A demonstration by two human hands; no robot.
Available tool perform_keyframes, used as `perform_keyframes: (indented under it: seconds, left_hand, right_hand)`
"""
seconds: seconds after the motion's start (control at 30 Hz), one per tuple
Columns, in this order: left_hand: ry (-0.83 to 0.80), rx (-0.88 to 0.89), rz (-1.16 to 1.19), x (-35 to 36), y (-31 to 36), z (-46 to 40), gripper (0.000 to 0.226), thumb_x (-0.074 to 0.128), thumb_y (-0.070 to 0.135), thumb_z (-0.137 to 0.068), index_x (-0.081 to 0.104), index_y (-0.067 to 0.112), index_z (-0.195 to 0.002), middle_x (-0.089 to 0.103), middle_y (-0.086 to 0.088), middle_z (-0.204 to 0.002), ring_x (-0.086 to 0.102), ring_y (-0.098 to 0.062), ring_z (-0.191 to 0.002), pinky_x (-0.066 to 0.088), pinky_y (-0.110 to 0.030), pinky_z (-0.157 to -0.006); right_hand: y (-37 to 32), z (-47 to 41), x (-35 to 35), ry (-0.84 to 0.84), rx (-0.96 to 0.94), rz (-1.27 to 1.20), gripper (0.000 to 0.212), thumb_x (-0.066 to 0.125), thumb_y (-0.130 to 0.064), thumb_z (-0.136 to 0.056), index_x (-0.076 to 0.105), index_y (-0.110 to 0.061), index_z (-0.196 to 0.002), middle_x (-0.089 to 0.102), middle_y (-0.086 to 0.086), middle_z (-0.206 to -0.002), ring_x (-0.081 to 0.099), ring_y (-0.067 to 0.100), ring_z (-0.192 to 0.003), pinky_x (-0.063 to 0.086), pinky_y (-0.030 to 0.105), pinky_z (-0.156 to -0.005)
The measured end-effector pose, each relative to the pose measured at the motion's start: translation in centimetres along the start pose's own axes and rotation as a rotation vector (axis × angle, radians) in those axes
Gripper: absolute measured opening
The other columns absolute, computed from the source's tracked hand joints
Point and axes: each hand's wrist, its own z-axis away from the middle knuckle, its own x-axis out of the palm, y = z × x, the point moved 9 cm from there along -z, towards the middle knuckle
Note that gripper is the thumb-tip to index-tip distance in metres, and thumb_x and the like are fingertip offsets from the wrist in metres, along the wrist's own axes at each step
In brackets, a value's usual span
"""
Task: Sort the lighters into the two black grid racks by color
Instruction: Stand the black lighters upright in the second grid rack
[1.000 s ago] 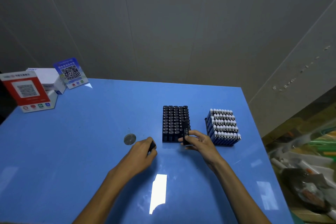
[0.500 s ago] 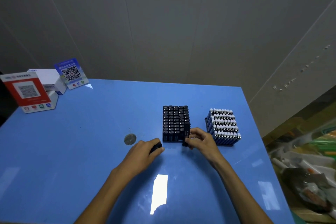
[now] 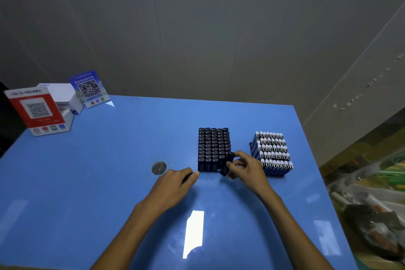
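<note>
Here the right hand (image 3: pixel 246 166) pinches a black lighter (image 3: pixel 227 163), tilted at the near right corner of the black rack (image 3: pixel 213 149). The left hand (image 3: pixel 175 184) curls round another dark lighter (image 3: pixel 187 177). Pushed in while tilted, the lighter could jam or knock its neighbours.

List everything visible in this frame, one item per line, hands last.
table: one, blue, fills the lower view.
black rack: one, packed with black lighters, table centre.
blue rack: one, packed with blue lighters with white tops, right of the black rack.
black lighter: one, at the black rack's near right corner, pinched in the right hand.
disc: one, grey, left of the black rack.
red QR sign: one, far left.
blue QR sign: one, far left corner.
white box: one, between the signs.
clutter: mixed, off the table's right edge.
left hand: grips a small dark thing, likely a lighter.
right hand: holds the black lighter.
</note>
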Motion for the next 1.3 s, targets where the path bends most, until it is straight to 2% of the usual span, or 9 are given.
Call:
perform_keyframes:
  seconds: [0.1, 0.2, 0.33, 0.6, 0.8, 0.97, 1.03, 1.17, 1.3]
  left_hand:
    - [-0.002, -0.015, 0.008, -0.1, 0.1, 0.2, 0.05, 0.031, 0.063, -0.094, 0.048, 0.02, -0.075, 0.054, 0.003, -0.062, 0.047, -0.014, -0.054, 0.043, -0.031, -0.057]
    - [0.006, -0.012, -0.01, -0.3, 0.3, 0.4, 0.043, 0.04, 0.055, -0.096, 0.047, 0.022, -0.071, 0.043, 0.005, -0.053, 0.039, -0.012, -0.051, 0.035, -0.027, -0.053]
    - [0.005, -0.02, -0.003, -0.3, 0.0, 0.5, 0.037, 0.044, 0.058, -0.094, 0.055, 0.028, -0.076, 0.049, 0.005, -0.056, 0.045, -0.01, -0.053, 0.037, -0.023, -0.053]
    - [0.008, -0.042, -0.025, -0.4, -0.4, 0.6, 0.036, 0.046, 0.059, -0.093, 0.063, 0.028, -0.084, 0.059, 0.003, -0.064, 0.054, -0.011, -0.059, 0.041, -0.022, -0.055]
    - [0.008, -0.046, -0.007, -0.5, -0.1, 0.5, 0.039, 0.043, 0.047, -0.098, 0.044, 0.027, -0.065, 0.044, 0.005, -0.053, 0.04, -0.012, -0.051, 0.039, -0.027, -0.055]
    - [0.0, -0.055, -0.03, -0.6, -0.2, 0.3, 0.018, 0.049, 0.038, -0.094, 0.067, 0.035, -0.093, 0.063, 0.017, -0.075, 0.058, -0.003, -0.069, 0.046, -0.022, -0.063]
    - [0.004, -0.049, -0.016, -0.6, -0.3, 0.2, 0.016, 0.052, 0.035, -0.093, 0.068, 0.034, -0.096, 0.06, 0.018, -0.07, 0.057, 0.0, -0.066, 0.042, -0.019, -0.058]
    - [0.015, -0.047, 0.021, -0.5, -0.5, 0.0, 0.004, 0.056, 0.036, -0.093, 0.057, 0.032, -0.095, 0.06, 0.009, -0.065, 0.054, -0.006, -0.059, 0.042, -0.022, -0.055]
    - [0.059, -0.022, 0.069, -1.1, -0.2, -0.3, 0.015, 0.064, 0.035, -0.088, 0.05, 0.029, -0.088, 0.06, 0.009, -0.067, 0.056, -0.008, -0.067, 0.047, -0.028, -0.059]
  right_hand:
    - [0.1, -0.4, -0.2, 0.042, -0.062, 0.127, 0.004, 0.07, -0.017, -0.087, 0.068, -0.017, -0.09, 0.072, 0.001, -0.078, 0.069, 0.013, -0.065, 0.056, 0.022, -0.067]
    - [0.1, -0.8, 0.0, 0.05, -0.116, 0.244, 0.015, 0.073, -0.012, -0.084, 0.07, -0.009, -0.098, 0.069, 0.003, -0.085, 0.066, 0.013, -0.071, 0.054, 0.022, -0.071]
    - [-0.2, -0.8, 0.8, -0.003, -0.181, 0.349, 0.02, 0.072, -0.016, -0.086, 0.066, -0.016, -0.105, 0.069, -0.008, -0.089, 0.066, 0.006, -0.076, 0.055, 0.021, -0.076]
    - [0.0, -1.0, 1.9, -0.029, -0.256, 0.488, 0.026, 0.063, -0.02, -0.093, 0.064, -0.014, -0.118, 0.071, 0.005, -0.106, 0.067, 0.017, -0.091, 0.054, 0.034, -0.084]
    - [-0.6, -0.7, 1.8, 0.03, -0.288, 0.469, 0.021, 0.065, -0.025, -0.092, 0.063, -0.017, -0.111, 0.071, -0.001, -0.098, 0.066, 0.013, -0.082, 0.056, 0.035, -0.077]
    - [-0.8, -0.5, 1.8, 0.053, -0.329, 0.462, 0.021, 0.066, -0.023, -0.091, 0.065, -0.015, -0.111, 0.07, -0.001, -0.101, 0.067, 0.013, -0.085, 0.057, 0.034, -0.078]
    - [-0.9, -0.5, 1.8, 0.055, -0.339, 0.452, 0.021, 0.066, -0.022, -0.091, 0.067, -0.013, -0.11, 0.07, 0.0, -0.102, 0.067, 0.012, -0.085, 0.057, 0.033, -0.079]
    - [-0.7, -0.7, 1.9, 0.05, -0.34, 0.462, 0.021, 0.067, -0.019, -0.09, 0.068, -0.012, -0.11, 0.072, 0.001, -0.102, 0.067, 0.011, -0.083, 0.056, 0.028, -0.08]
    - [-0.4, -0.8, 1.9, 0.078, -0.33, 0.502, 0.021, 0.07, -0.02, -0.088, 0.07, -0.013, -0.108, 0.073, 0.002, -0.099, 0.068, 0.014, -0.079, 0.057, 0.031, -0.076]
